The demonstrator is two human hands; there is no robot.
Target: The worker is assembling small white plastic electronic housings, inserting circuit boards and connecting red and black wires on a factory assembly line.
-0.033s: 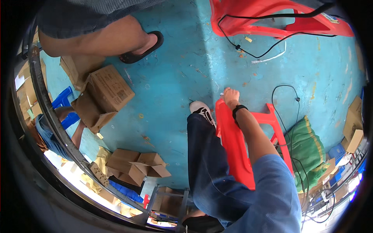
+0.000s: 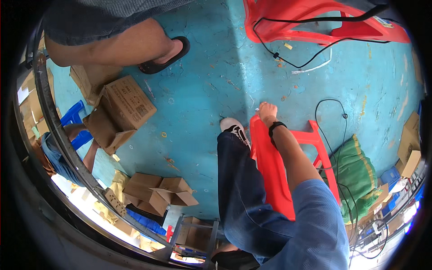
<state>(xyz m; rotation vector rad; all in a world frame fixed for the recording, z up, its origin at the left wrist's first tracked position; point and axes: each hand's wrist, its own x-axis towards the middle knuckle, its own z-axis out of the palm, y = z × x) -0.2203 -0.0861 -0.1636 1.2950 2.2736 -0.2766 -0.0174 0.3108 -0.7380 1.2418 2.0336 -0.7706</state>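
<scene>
One bare right hand [image 2: 267, 110], ringed at the wrist by a black band [image 2: 276, 127], is at the far end of a long red plastic stool [image 2: 274, 180]. The fingers are curled in; whether they are clasped on the stool's rim or around a tiny pale bit just left of the fingertips, I cannot tell. The palm side is hidden. The left hand is out of view, so its fingers cannot be read.

The stool runs from the fingers back toward the wearer, under the forearm, probably so that its end comes within easy reach. Just left of the fingers, a black-and-white shoe [image 2: 233, 127] is planted beside the stool, perhaps for balance.

Right of the fingers, a thin black cable [image 2: 345, 115] loops over the blue floor [image 2: 202, 103]; it looks dropped slack rather than laid out. Beyond that loop, a green woven sack [image 2: 355, 166] slumps, seemingly under its own weight.

Well left of the fingers, a brown cardboard box [image 2: 130, 101] lies tipped with its flaps apart, as if set aside. Farther off, up and left, is another person's foot in a black sandal [image 2: 182, 54]; up and right is a second red plastic piece of furniture [image 2: 270, 31] with a dark cord crossing it.
</scene>
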